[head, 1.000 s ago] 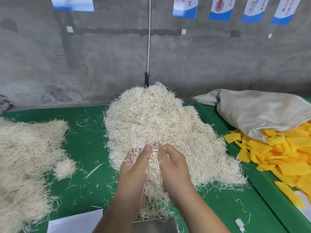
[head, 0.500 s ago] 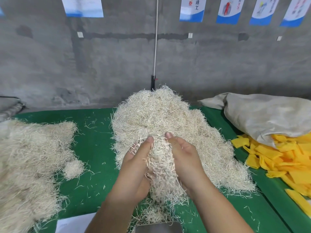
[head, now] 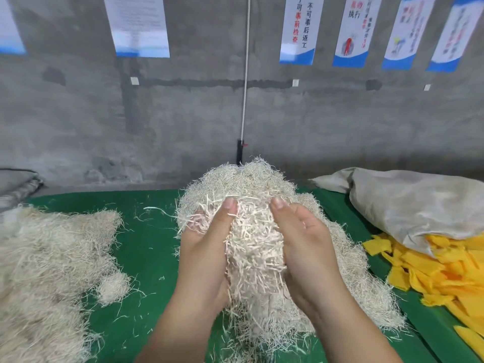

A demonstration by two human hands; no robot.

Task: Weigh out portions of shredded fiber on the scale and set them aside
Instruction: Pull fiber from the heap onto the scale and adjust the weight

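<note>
Presently catalogued, one view from the head camera.

Item: handful of shredded fiber [head: 252,247], pale, loose, straggling. Cupped between left hand [head: 207,247] and right hand [head: 305,242], raised above the table, strands trailing downward from the underside. Long axis of the clump roughly upright, running from the thumb tips down toward the wrists.

Grip: both hands curved inward, palms facing each other, thumbs up on the far side, pressing the clump from left and right. Moderately narrow, holding the fiber and nothing else. Both hands equally engaged; neither nearer.

Source: main fiber heap [head: 340,258], directly behind and beneath the held clump, centre of the green table [head: 154,247]. Lower trailing strands seemingly mingling with the heap's near edge; full separation impossible to confirm.

Set aside: larger mass of fiber [head: 44,271] at left, with one small separate tuft [head: 114,286] just beside its right edge, well apart from the hands.

Also present: grey sack [head: 408,203] at far right, yellow scraps [head: 445,273] spilling out near it; posters [head: 298,27] on the concrete wall.

Scale: not in view now. Judged to lie near, below the frame's bottom edge, hence toward the body and downward from the grip. Coming move likely a draw-back and lowering, with loose strands liable to shed on the way.
</note>
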